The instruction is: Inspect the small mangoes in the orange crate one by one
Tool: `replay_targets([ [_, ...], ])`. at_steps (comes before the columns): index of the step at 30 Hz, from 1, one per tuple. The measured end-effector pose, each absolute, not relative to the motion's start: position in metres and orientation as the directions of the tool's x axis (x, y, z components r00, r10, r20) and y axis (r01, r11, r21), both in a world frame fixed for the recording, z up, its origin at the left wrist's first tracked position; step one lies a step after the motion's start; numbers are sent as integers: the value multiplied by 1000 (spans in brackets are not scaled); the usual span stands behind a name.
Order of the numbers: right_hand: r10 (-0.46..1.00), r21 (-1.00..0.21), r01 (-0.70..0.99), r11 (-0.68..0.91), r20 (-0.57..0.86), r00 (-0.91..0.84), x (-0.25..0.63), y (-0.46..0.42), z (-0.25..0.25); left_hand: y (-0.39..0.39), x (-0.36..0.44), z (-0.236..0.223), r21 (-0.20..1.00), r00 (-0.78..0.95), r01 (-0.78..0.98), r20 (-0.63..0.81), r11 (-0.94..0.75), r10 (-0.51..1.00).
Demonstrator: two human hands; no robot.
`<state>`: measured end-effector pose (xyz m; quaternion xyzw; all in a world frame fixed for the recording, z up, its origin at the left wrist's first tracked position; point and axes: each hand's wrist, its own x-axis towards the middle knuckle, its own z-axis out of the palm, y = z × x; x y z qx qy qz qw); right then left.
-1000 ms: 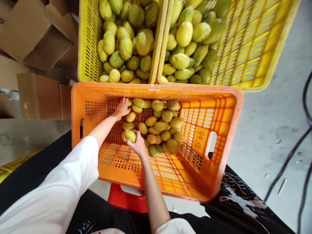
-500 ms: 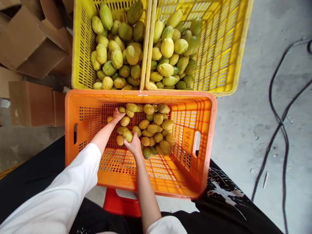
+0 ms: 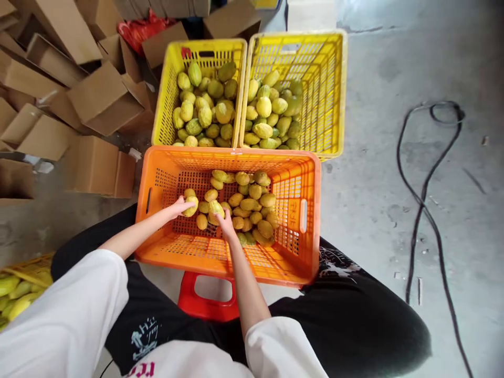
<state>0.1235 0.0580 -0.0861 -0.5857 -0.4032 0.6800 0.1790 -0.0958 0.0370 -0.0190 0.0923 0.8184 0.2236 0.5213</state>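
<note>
An orange plastic crate (image 3: 230, 265) in front of me holds several yellow-green oval fruits (image 3: 250, 205) that look like small papayas, mostly heaped at its right end. My left hand (image 3: 181, 207) is closed on one such fruit (image 3: 191, 206), over the crate's left half. Near the middle, the fingers of my right hand (image 3: 226, 224) grip another, paler fruit (image 3: 216, 209) from its right side. A few loose fruits lie around and between the two hands, one just behind the left hand's fruit.
Two yellow crates (image 3: 342, 94) with more fruit adjoin the orange crate's far side. Cardboard boxes (image 3: 104, 100) pile up at the left. A red stool (image 3: 207, 310) stands below the crate. Black cable (image 3: 423, 202) lies on the right floor; another fruit crate (image 3: 33, 265) is lower left.
The view has pulled back and shows more surroundings. My left hand has come nearer from the crate's far side with a fruit in it. My right hand still holds a fruit near the middle.
</note>
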Motion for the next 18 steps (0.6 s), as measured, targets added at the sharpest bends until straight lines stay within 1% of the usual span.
replay_targets([
  [3, 732, -800, 197, -567, -599, -324, 129, 75, -53, 34, -92, 22, 474, -427, -137, -821, 870, 380],
  [6, 752, -867, 143, -477, -487, -445, 142, 99, -9, 28, -86, 71, 533, -414, -249, -814, 809, 408],
  [9, 735, -911, 99, -400, -383, -560, 164, 116, 41, 5, -79, 117, 651, -383, -346, -755, 675, 532],
  [11, 748, -931, 48, -361, -320, -582, 183, 119, 72, -18, -75, 138, 707, -383, -400, -707, 583, 595],
  [13, 793, -946, -14, -324, -264, -549, 205, 114, 99, -42, -71, 149, 744, -400, -466, -660, 480, 636],
  [15, 815, -946, -53, -320, -246, -525, 227, 105, 117, -61, -68, 152, 759, -406, -522, -623, 391, 668],
  [18, 776, -908, -78, -411, -304, -553, 251, 88, 130, -72, -67, 150, 778, -428, -547, -576, 308, 696],
])
